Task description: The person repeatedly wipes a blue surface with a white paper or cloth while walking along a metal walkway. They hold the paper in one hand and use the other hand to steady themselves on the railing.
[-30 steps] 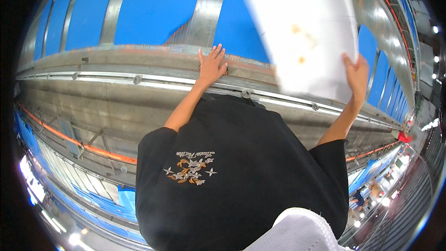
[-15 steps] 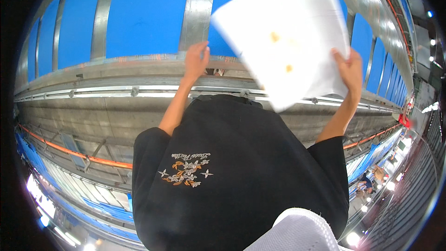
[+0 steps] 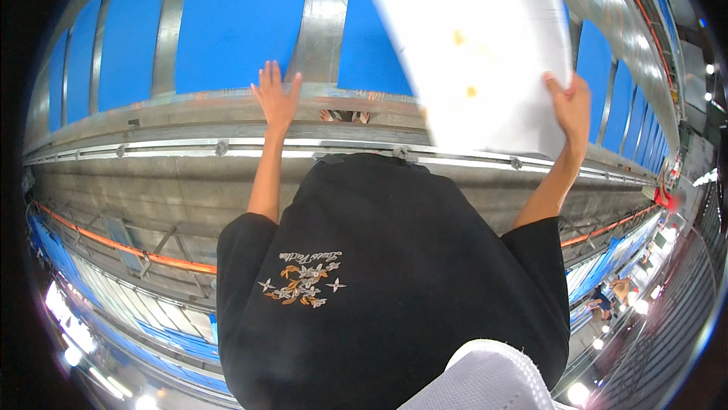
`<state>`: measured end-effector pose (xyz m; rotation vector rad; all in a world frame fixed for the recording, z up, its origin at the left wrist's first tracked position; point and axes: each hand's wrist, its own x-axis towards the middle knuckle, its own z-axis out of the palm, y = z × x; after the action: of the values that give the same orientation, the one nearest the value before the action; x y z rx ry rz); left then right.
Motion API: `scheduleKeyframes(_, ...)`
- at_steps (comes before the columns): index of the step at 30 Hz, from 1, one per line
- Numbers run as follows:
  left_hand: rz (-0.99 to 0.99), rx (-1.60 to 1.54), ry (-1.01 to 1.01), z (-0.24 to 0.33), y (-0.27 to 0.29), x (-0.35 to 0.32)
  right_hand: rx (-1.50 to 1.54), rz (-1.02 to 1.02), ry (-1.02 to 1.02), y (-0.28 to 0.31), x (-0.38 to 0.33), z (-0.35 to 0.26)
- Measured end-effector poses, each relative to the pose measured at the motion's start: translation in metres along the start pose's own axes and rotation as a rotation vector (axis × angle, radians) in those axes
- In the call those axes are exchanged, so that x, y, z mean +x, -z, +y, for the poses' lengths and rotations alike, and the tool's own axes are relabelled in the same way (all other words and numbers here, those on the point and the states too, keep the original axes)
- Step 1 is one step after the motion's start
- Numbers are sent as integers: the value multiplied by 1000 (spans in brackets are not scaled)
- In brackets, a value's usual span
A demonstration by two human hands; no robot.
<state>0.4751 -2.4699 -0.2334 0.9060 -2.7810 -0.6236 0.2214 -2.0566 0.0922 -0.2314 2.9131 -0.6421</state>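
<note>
My right hand (image 3: 570,110) grips the right edge of a white sheet (image 3: 485,38), thumb on top. The sheet is held raised and tilted above the metal table (image 3: 318,38). It carries a few yellow-brown spots, and its material is hard to tell. My left hand (image 3: 277,99) is open, fingers spread, at the near edge of a flat blue fabric piece (image 3: 239,23). Another blue piece (image 3: 375,50) lies to its right, partly covered by the white sheet.
More blue pieces (image 3: 133,34) lie in a row along the table to both sides. A metal rail (image 3: 349,146) runs along the table's near side. Behind me, an orange rail (image 3: 167,261) borders another long table. People (image 3: 601,304) are far off at the right.
My left hand has moved left and spread its fingers at the blue piece's edge. The white sheet has swung slightly to the right, still in my right hand.
</note>
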Motion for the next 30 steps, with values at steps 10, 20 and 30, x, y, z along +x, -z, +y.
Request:
scheduleKeyframes(10, -165, 199, -140, 4, -30, -36, -130, 17, 133, -44, -22, -20)
scheduleKeyframes(20, -356, -51, 67, -3, 10, -18, -82, 395, 169, 6, -11, 31)
scheduleKeyframes(30, 0, 32, 88, -139, 66, -2, -94, 159, 216, -149, -42, -176)
